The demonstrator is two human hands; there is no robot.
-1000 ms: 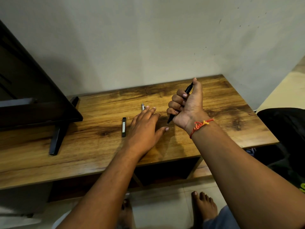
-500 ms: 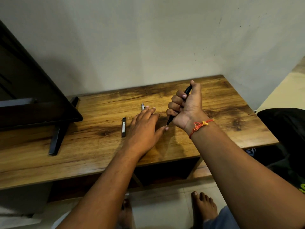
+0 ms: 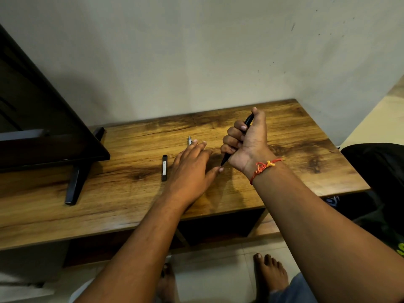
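Black plastic pen (image 3: 249,120) is standing nearly upright above the desk (image 3: 301,136), tip pointing down, clamped in the right grip (image 3: 248,146). Four fingers are curling round the barrel and the thumb is pressing along its upper end. Judged light, rigid and smooth, it is likely to slip in a loose hold, so the mid-barrel hold is looking sound. The tip is judged the fragile part. Right forearm is hanging raised off the desk. Left grip (image 3: 190,169) is lying flat on the wood, fingers straight, holding nothing, thumb tip just beside the pen tip. Silver piece (image 3: 189,141) is lying at its fingertips, and a short black bar (image 3: 164,167) is lying just left of it.
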